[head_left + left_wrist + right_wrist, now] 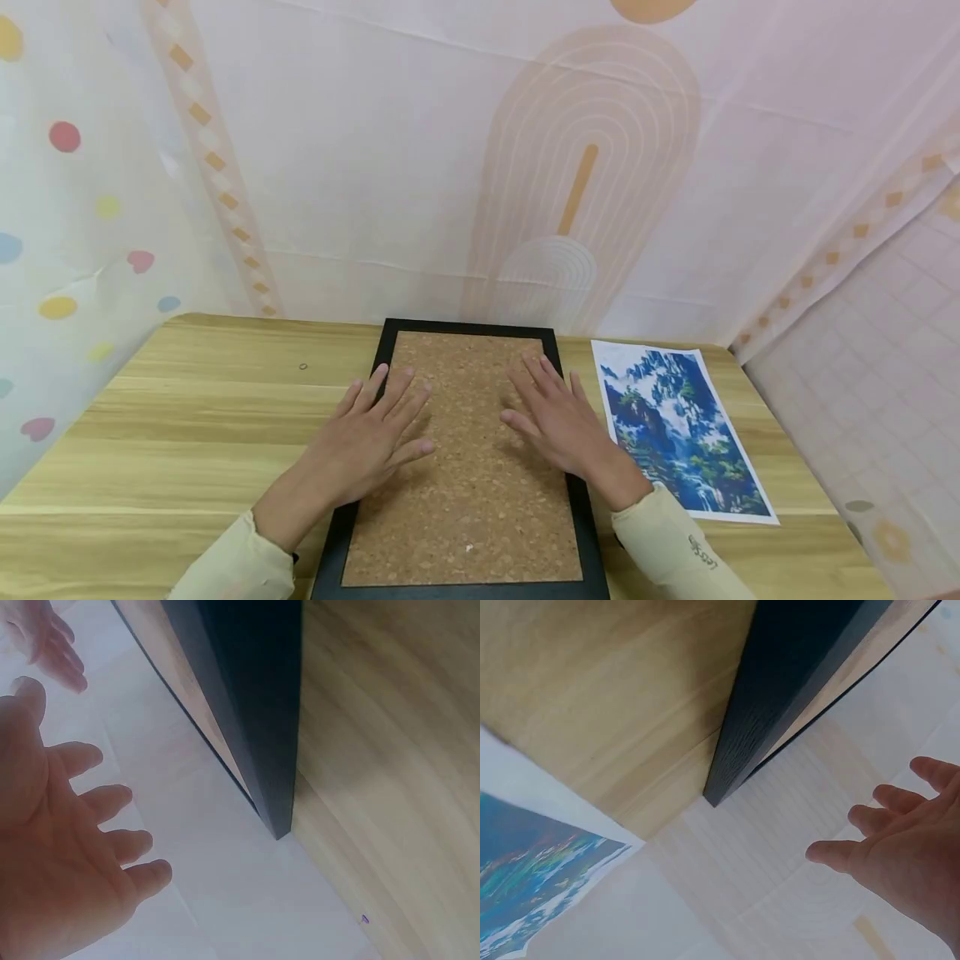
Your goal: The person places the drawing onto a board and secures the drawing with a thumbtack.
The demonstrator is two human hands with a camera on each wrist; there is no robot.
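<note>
The wooden table (pixel 187 417) carries a black picture frame (pixel 390 333) lying flat at its centre, cork backing (pixel 465 500) facing up. The frame's far edge lies near the table's rear edge, where the patterned curtain (pixel 450 167) hangs; its near edge runs to the bottom of the head view. Bare tabletop extends well to the left of the frame. To the right, a narrow strip of table separates the frame from a landscape print (pixel 678 429), which lies flat with its right edge near the table's right side. The head view shows the whole layout and both hands over the cork. The left wrist view shows what the head view does not: the frame's black outer edge (pixel 255 712) seen from the side, its corner against the wood grain, and the palm of the left hand (pixel 60 855) with the other hand's fingertips beyond. The right wrist view shows the frame's right corner (pixel 780 697), a corner of the print (pixel 540 877) apart from it, and the right hand (pixel 907 840) from the palm side. The left hand (pixel 371 437) lies with fingers extended and spread over the cork's left portion; the right hand (pixel 558 417) likewise over the right portion. Neither hand grasps anything; whether the palms press on the cork or hover just above cannot be told.
</note>
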